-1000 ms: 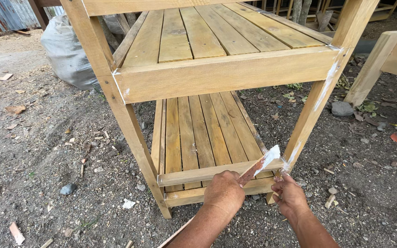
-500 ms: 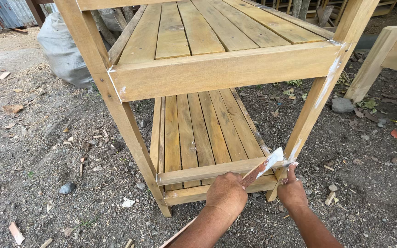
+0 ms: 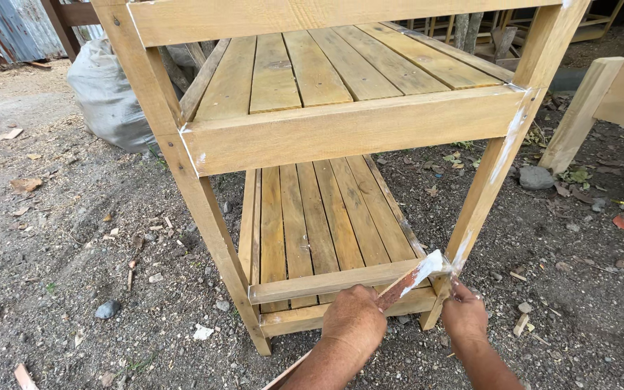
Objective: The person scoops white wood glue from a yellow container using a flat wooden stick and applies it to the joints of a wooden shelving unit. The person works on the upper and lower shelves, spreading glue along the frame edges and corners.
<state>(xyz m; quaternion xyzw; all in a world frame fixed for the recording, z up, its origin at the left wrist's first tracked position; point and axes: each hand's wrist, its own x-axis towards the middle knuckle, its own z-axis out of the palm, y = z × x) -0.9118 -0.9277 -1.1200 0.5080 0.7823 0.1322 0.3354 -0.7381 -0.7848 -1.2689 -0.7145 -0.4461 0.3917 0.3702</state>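
head | left hand fingers pinching putty knife, blade up-right | right hand fingers unclear

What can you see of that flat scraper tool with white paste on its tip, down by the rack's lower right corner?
The scraper is a thin flat blade, rusty brown along its length and coated with white paste at the tip. The left hand grips its lower end, handle hidden. It slants up to the right, tip at the joint of the wooden rack's right front leg and lower shelf rail. The right hand rests at the leg just below the tip.
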